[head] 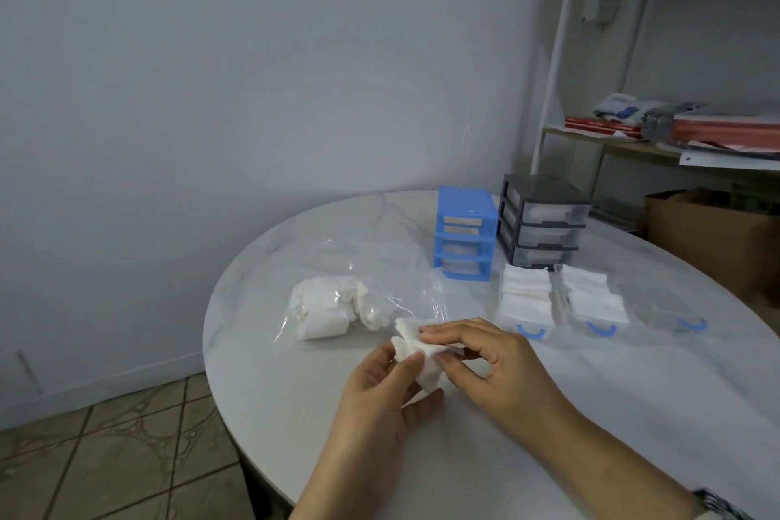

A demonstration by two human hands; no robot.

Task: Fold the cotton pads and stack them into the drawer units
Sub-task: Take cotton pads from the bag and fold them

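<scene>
Both my hands hold one white cotton pad (411, 340) just above the table. My left hand (382, 393) pinches its near edge between thumb and fingers. My right hand (485, 355) grips the pad's right side with curled fingers. To the left lies a clear plastic bag (350, 266) with loose white pads (329, 306) in it. A blue drawer unit (464, 239) and a grey drawer unit (542, 220) stand at the back. In front of them lie pulled-out clear drawers with blue handles; two hold stacked folded pads (525, 296), the third drawer (675, 310) looks empty.
The round white table (591, 393) has its curved edge at the left, above a tiled floor. A shelf rack (675, 131) with books and cloth stands behind on the right, and a cardboard box (713, 232) sits below it.
</scene>
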